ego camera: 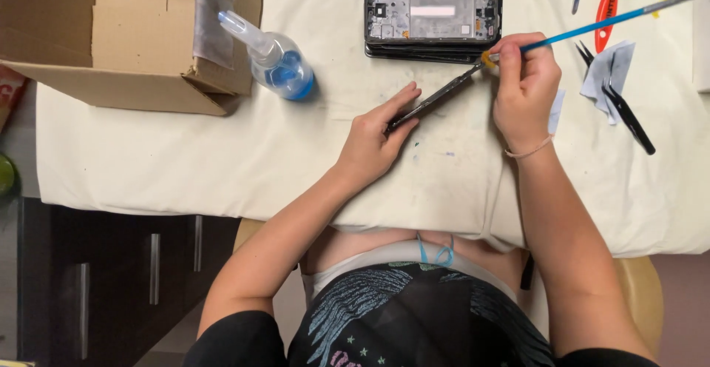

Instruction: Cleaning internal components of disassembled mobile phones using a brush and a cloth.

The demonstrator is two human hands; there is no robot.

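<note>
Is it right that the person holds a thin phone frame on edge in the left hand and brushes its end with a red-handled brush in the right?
Not quite: the brush has a blue handle, not red, as the head view shows. The rest holds: the left hand props the thin phone frame on edge over the cloth, and the right hand works the brush tip at its far end.

my arms are bare below short black sleeves; a thin band circles my right wrist [529,150], and my black shirt [414,315] carries pale feathery print.
</note>
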